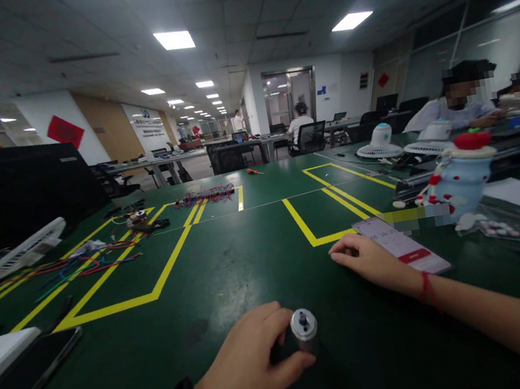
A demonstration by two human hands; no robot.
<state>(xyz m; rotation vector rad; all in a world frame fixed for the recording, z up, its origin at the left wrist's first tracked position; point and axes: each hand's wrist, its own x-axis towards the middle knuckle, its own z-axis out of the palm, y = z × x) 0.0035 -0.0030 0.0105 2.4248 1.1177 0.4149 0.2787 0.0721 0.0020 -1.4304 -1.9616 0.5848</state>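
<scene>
A small silver metal cylinder with a dark shaft in its top face, looking like a small motor, stands upright near the front of the table. My left hand, wearing a black wristband, grips it from the left with thumb and fingers. To the right, my right hand rests low over the tabletop with fingers curled and tips close together; nothing shows between them. Beside and partly behind that hand lies a phone with a light screen, digits and a red button.
The green table bears yellow tape outlines. Coloured wires and a wire bundle lie left and back; a screwdriver lies farther off. At right stand a blue snowman-like figure, a plastic bag and a white fan.
</scene>
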